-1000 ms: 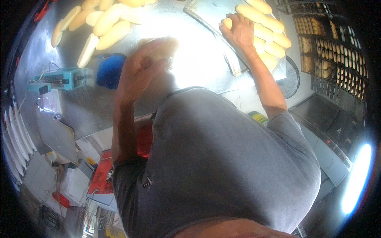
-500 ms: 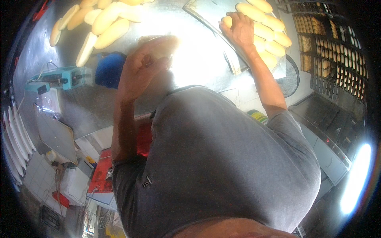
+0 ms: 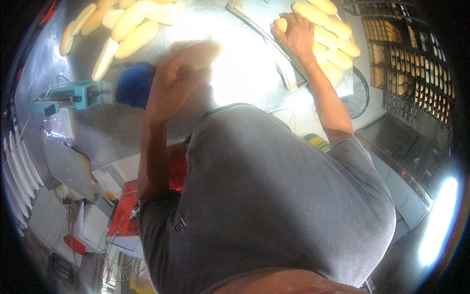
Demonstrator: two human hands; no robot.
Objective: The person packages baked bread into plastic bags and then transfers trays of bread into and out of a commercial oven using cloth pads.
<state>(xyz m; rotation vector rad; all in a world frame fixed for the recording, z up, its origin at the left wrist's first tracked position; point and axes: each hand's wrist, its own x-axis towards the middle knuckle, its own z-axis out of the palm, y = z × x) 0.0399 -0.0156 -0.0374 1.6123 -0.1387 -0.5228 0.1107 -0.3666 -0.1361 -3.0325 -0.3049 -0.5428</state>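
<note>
My right hand [image 3: 296,36] is closed round a long bread roll [image 3: 280,24], whose rounded end pokes out by the thumb. It is at the left side of a pile of golden rolls [image 3: 339,59] on a tray [image 3: 289,73] at the far right of the metal table. My left hand [image 3: 177,78] is over the middle of the table, its fingers curled in. Glare and blur hide what it grips; a pale, thin, see-through shape [image 3: 193,46] shows at its fingertips. More bread rolls [image 3: 135,40] lie loose on the table at the far left, apart from that hand.
A dark blue object [image 3: 133,85] and a turquoise bag sealer [image 3: 68,95] are on the metal table [image 3: 110,130], left of my left hand. A fan [image 3: 360,95] stands beyond the table's right edge. Racks of bread [image 3: 416,63] fill the far right. Red-topped furniture [image 3: 122,210] is below left.
Both hands keep almost the same place and grip. The rolls and the sealer at the left appear slightly shifted leftward in the picture.
</note>
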